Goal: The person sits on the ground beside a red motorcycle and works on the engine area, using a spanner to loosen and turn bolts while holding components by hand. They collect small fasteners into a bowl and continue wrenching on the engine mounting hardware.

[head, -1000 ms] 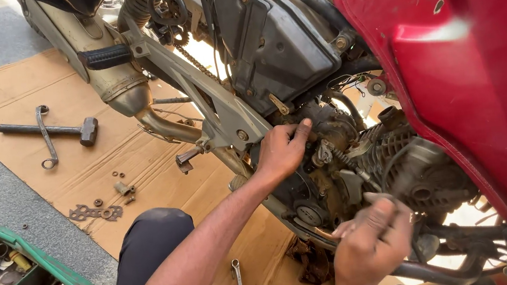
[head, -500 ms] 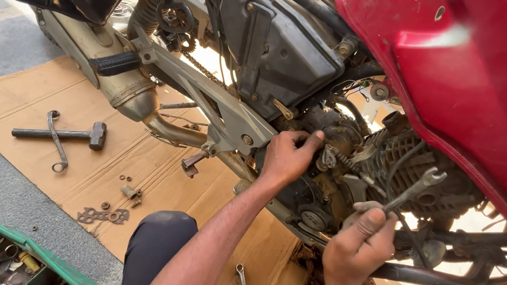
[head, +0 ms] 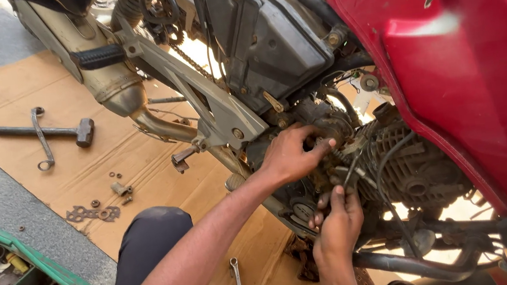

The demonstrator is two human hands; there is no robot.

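while both hands work at the side of the red motorbike [head: 481, 72], the left hand [head: 290, 154] rests high on the dirty engine [head: 397, 171], its fingers curled around a small part there. what that part is cannot be told. just below, the right hand [head: 339, 225] reaches up with fingers bent close together, pinching at thin black cables [head: 358, 165]. the bike stands on brown cardboard [head: 109, 159]. a hammer [head: 48, 131] and a bent metal tool [head: 42, 138] lie crossed on it, well apart from the hands. small nuts [head: 115, 184] lie nearer. a green tool box [head: 46, 274] sits in the corner. a spanner [head: 238, 284] lies by the knee.
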